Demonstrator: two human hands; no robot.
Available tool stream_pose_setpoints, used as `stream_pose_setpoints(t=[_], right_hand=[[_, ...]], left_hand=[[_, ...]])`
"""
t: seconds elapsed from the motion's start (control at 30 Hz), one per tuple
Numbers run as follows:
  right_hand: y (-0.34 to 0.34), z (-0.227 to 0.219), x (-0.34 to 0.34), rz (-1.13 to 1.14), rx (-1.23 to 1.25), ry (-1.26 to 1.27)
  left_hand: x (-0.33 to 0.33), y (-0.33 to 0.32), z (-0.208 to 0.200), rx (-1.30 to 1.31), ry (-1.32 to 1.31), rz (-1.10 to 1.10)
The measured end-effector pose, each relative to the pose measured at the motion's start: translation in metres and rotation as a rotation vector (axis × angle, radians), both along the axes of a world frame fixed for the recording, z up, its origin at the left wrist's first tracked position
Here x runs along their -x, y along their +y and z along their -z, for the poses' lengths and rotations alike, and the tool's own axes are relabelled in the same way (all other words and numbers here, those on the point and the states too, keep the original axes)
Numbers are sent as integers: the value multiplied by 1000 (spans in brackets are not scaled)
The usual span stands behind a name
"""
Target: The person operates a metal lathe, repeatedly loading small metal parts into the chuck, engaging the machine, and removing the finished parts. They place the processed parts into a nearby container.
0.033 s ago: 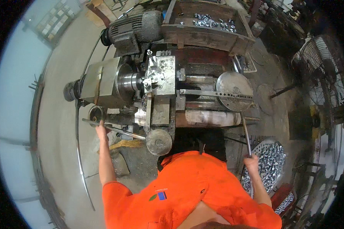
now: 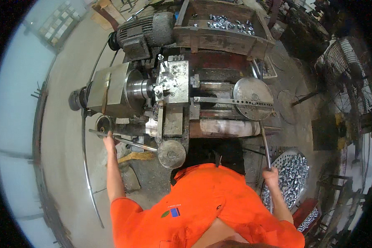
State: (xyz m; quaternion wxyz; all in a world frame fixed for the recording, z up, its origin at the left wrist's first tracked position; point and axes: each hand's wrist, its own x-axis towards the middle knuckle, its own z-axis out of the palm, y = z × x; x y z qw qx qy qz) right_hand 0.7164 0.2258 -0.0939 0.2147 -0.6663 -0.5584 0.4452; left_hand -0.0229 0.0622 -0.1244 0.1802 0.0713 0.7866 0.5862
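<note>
My left hand (image 2: 109,141) is closed around the end of a steel lever (image 2: 135,144). That lever runs to a round metal disc (image 2: 172,154) at the front of a lathe. On the right, my right hand (image 2: 270,177) grips a long metal lever (image 2: 265,144), which comes down from a bigger round plate (image 2: 253,98). A flat bar with holes (image 2: 223,100) links this plate to the slide. At the machine's middle, a metal tool block (image 2: 174,82) sits close to the cylindrical chuck (image 2: 139,89). Any workpiece in the chuck is too small to make out.
Behind the lathe are a dark electric motor (image 2: 145,35) and a wooden box (image 2: 223,38) holding small shiny metal parts. A perforated basket (image 2: 283,156) of similar parts stands beside my right hand. A straw broom (image 2: 136,156) lies below the left lever. A fan (image 2: 346,78) stands far right.
</note>
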Motion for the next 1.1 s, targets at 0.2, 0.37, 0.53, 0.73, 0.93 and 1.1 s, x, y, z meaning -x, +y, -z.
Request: stream_pose_setpoints(t=[0.2, 0.37, 0.53, 0.73, 0.93, 1.1], right_hand=[[-12, -9, 16, 86, -9, 15], [-14, -27, 29, 136, 76, 94], [-11, -10, 17, -8, -138, -119], [56, -5, -57, -142, -510, -682], [189, 1, -110, -123, -464, -1134], [189, -6, -44, 86, -674, -1133]], left_hand=[[-29, 29, -28, -4, 14, -49], [-28, 25, -31, 35, -30, 0], [-35, 28, -52, 177, -87, 30], [-35, 28, -50, 207, -54, 36], [-28, 31, -25, 94, -84, 54], [5, -12, -5, -120, -295, -32]])
